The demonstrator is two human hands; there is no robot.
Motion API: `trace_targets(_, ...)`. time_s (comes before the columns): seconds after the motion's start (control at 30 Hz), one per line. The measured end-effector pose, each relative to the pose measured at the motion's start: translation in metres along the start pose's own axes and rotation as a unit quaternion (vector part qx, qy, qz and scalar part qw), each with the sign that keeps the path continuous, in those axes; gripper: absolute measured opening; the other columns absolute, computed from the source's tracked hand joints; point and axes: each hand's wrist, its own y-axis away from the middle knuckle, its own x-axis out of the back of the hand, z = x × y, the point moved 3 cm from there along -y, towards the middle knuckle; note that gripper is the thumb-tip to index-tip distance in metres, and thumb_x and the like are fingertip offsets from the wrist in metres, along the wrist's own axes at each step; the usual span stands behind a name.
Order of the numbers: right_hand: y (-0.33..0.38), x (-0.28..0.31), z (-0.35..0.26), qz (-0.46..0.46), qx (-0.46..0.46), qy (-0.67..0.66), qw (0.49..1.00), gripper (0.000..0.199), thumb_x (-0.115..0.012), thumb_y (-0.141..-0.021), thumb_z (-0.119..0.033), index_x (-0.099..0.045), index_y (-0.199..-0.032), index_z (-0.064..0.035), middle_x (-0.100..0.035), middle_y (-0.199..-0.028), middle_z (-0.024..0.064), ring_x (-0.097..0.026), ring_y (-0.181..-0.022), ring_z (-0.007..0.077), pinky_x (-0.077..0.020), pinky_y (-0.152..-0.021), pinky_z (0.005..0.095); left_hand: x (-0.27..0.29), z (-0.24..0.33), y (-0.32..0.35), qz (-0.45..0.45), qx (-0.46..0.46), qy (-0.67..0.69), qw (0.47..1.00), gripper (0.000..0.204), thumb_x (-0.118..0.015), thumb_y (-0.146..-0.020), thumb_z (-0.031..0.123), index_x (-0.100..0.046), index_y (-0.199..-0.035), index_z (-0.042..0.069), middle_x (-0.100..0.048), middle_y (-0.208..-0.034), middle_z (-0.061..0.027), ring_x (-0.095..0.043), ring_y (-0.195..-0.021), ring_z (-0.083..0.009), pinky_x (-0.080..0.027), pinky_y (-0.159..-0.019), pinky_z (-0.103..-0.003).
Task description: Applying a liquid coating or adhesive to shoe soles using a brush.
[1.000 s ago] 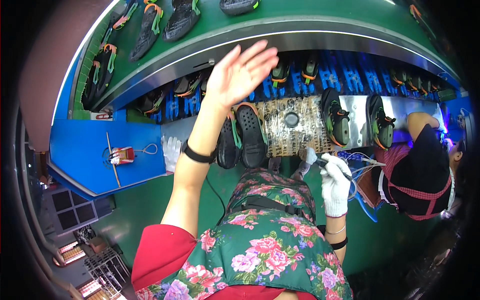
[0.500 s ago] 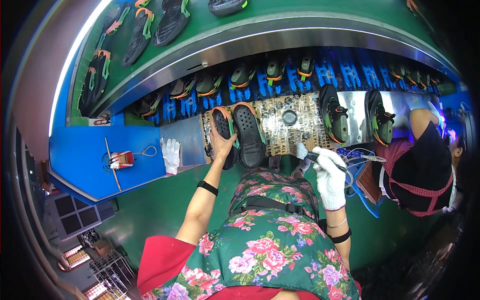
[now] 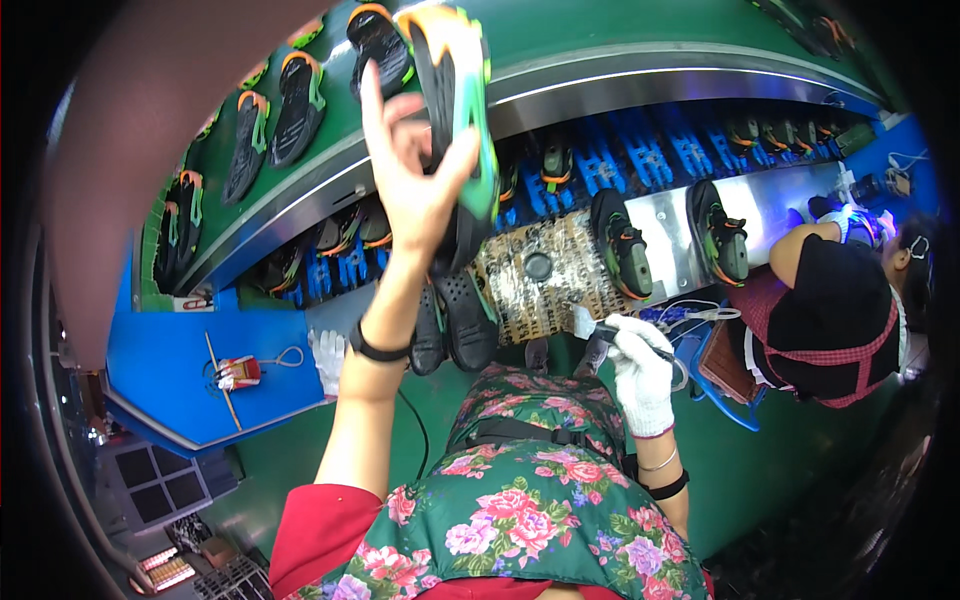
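My left hand (image 3: 415,185) is raised toward the upper belt, closed on a black shoe sole (image 3: 455,110) with an orange and green rim. The sole is held up close to view, and part of the grip is hidden behind it. My right hand (image 3: 642,375), in a white knit glove, grips a dark-handled brush (image 3: 583,321) with a pale tip, over the bench's front edge. Below my left forearm, a pair of black perforated soles (image 3: 468,325) rests on the bench, partly covered by the arm. A round dark disc (image 3: 538,266) sits on the taped cardboard (image 3: 515,315).
Several soles (image 3: 298,110) lie on the green upper belt (image 3: 600,45). Two black and olive shoes (image 3: 622,245) stand on the metal bench. Blue racks (image 3: 645,150) run behind it. A white glove (image 3: 328,360) lies at left, beside a blue table (image 3: 160,350). A co-worker (image 3: 830,310) sits at right.
My left hand has left the pair of soles on the bench and risen to the upper belt, where it now holds another sole. My right hand keeps the brush, nearly in place.
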Motion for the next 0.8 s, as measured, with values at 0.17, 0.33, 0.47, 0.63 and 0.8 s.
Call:
trace_targets(0.17, 0.006, 0.003, -0.012, 0.008, 0.024, 0.038, 0.999, 0.024, -0.074, -0.089, 0.004, -0.077, -0.113, 0.0055, -0.079, -0.111, 0.016, -0.072, -0.08, 0.0171, -0.0576, -0.072, 0.027, -0.051, -0.026, -0.151, -0.029, -0.041, -0.379, 0.924, 0.1, -0.076, -0.093, 0.058, -0.029, -0.17, 0.017, -0.048, -0.146, -0.0289, -0.059, -0.122, -0.0382, -0.049, -0.106, -0.047)
trace_targets(0.33, 0.008, 0.013, -0.019, 0.006, 0.029, 0.007, 1.0, 0.026, -0.074, -0.09, 0.003, -0.076, -0.115, 0.0065, -0.079, -0.105, 0.0142, -0.07, -0.078, 0.0161, -0.0564, -0.071, 0.0265, -0.056, -0.054, -0.135, -0.172, 0.022, -0.453, 0.874, 0.111, -0.078, -0.085, 0.068, -0.022, -0.172, 0.026, -0.03, -0.164, -0.039, -0.034, -0.153, -0.0543, -0.038, -0.121, -0.058)
trace_targets(0.47, 0.004, 0.02, -0.024, 0.007, 0.025, 0.034, 0.999, 0.025, -0.073, -0.091, 0.001, -0.076, -0.116, 0.0066, -0.079, -0.104, 0.014, -0.071, -0.079, 0.0162, -0.0563, -0.073, 0.0266, -0.064, -0.07, -0.118, -0.133, -0.025, -0.453, 0.881, 0.092, -0.087, -0.082, 0.038, -0.044, -0.163, 0.035, -0.032, -0.166, -0.0342, -0.046, -0.144, -0.0554, -0.042, -0.118, -0.061)
trace_targets(0.63, -0.002, 0.022, -0.027, -0.001, 0.02, 0.003, 1.0, 0.025, -0.073, -0.09, 0.003, -0.076, -0.115, 0.0064, -0.079, -0.106, 0.0152, -0.071, -0.081, 0.0172, -0.057, -0.072, 0.0282, -0.067, -0.096, -0.14, -0.191, -0.091, -0.411, 0.887, 0.06, -0.074, -0.088, 0.009, -0.069, -0.143, 0.032, -0.039, -0.168, -0.0201, -0.041, -0.148, -0.0476, -0.038, -0.123, -0.056)
trace_targets(0.8, -0.006, 0.028, -0.032, 0.018, 0.0, 0.023, 1.0, 0.025, -0.074, -0.09, 0.002, -0.076, -0.115, 0.0059, -0.079, -0.109, 0.0153, -0.072, -0.079, 0.0176, -0.0576, -0.072, 0.0287, -0.044, -0.112, -0.157, -0.203, -0.037, -0.355, 0.912, 0.054, -0.067, -0.087, 0.003, -0.077, -0.133, 0.03, -0.046, -0.162, -0.0181, -0.045, -0.148, -0.0398, -0.038, -0.125, -0.048)
